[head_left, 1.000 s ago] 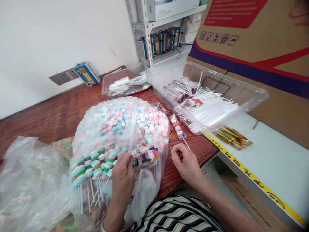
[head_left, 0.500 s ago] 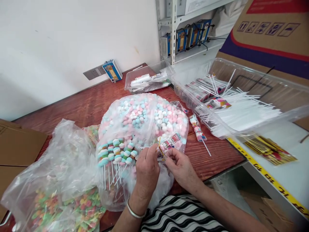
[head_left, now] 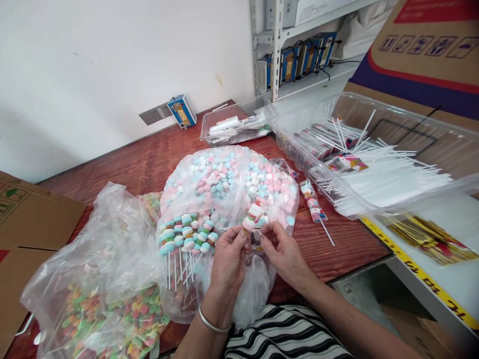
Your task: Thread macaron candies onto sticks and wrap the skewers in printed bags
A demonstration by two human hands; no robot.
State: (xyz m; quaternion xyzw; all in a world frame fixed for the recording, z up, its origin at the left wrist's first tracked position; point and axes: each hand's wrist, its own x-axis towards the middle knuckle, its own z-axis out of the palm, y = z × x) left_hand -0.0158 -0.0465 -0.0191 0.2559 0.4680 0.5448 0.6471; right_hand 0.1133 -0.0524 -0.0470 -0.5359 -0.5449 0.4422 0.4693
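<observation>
My left hand (head_left: 229, 257) is closed at the base of a wrapped marshmallow lollipop (head_left: 255, 213), which tilts up and to the right in its clear printed wrapper. A small bit of gold shows at the wrapper's neck by my thumb. Close beside it, my right hand (head_left: 285, 253) has thumb and forefinger pinched; what lies between them is too small to tell. Both hands are over a big clear bag of pastel marshmallows (head_left: 204, 172). On that bag's near left part lie several unwrapped marshmallow sticks (head_left: 186, 234) with white stems.
A finished-looking wrapped lollipop (head_left: 313, 202) lies to the right. Beyond stands a clear tray of white sticks (head_left: 396, 174), with gold twist ties (head_left: 430, 239) below it. A bag of ring gummies (head_left: 112, 309) lies left; a smaller clear bin (head_left: 237, 124) sits behind.
The wrapped lollipop has turned more upright in my left hand. The gold strip that stuck out between my hands now barely shows. My right hand has come slightly away from the wrapper's neck.
</observation>
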